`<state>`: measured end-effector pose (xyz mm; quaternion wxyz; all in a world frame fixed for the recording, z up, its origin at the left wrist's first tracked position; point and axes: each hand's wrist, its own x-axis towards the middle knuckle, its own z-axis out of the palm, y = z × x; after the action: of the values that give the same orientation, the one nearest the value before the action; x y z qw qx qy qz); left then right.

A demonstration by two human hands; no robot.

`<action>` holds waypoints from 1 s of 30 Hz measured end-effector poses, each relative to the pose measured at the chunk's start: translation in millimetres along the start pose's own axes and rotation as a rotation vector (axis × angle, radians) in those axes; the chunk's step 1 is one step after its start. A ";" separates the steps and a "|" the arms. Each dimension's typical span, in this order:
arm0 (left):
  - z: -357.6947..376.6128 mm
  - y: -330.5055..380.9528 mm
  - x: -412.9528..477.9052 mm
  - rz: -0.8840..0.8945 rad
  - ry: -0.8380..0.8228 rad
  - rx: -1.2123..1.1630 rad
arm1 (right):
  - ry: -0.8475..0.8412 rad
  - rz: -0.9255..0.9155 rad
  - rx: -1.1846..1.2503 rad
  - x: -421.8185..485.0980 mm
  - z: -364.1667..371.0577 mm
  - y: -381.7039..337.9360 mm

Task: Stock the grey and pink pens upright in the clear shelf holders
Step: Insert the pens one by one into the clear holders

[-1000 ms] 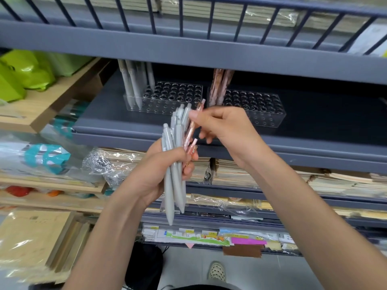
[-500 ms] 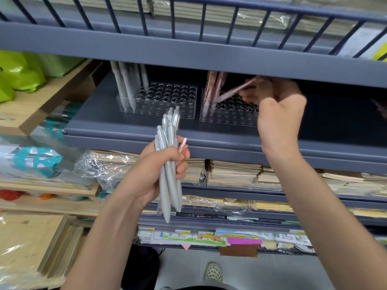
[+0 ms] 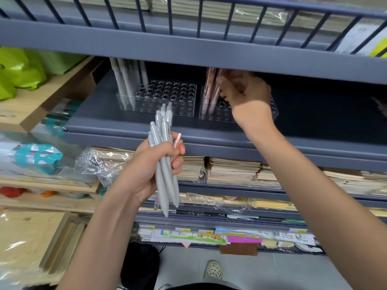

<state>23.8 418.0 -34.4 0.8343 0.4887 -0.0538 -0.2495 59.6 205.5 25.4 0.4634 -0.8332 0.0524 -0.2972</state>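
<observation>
Hands first: our left hand (image 3: 146,172) grips a bundle of grey pens (image 3: 165,185) with one loose pink pen (image 3: 177,143) beside them, in front of the shelf edge. Our right hand (image 3: 245,93) reaches into the right holder (image 3: 274,114), fingers curled against the standing pink pens (image 3: 209,91); we cannot tell whether it pinches one. The left holder (image 3: 173,97) carries a few upright grey pens (image 3: 125,84) at its left end. Most holes in both holders are vacant. We judge stocking to be at an early stage: the entire handheld bundle is not yet placed.
</observation>
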 end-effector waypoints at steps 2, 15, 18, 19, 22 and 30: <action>-1.5 0.7 -1.1 0.009 0.002 0.008 | 0.005 -0.005 -0.014 2.6 1.2 0.7; -8.1 2.1 -8.8 0.030 0.007 0.032 | -0.006 -0.017 -0.264 12.0 5.4 -7.3; -11.4 3.0 -10.9 0.020 0.000 0.026 | -0.007 -0.037 -0.294 9.3 6.8 -11.0; -12.4 3.4 -11.6 0.019 -0.004 0.028 | -0.010 -0.039 -0.294 8.3 7.4 -12.1; -15.3 5.0 -14.6 0.017 -0.010 0.023 | -0.004 -0.028 -0.305 5.4 7.5 -16.3; -30.6 12.8 -24.4 0.017 -0.014 0.050 | 0.053 0.012 -0.109 -37.9 5.0 -31.8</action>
<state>17.4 458.6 -35.6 0.8235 0.5072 -0.0702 -0.2444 25.4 240.9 32.0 0.4176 -0.8488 0.0857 -0.3128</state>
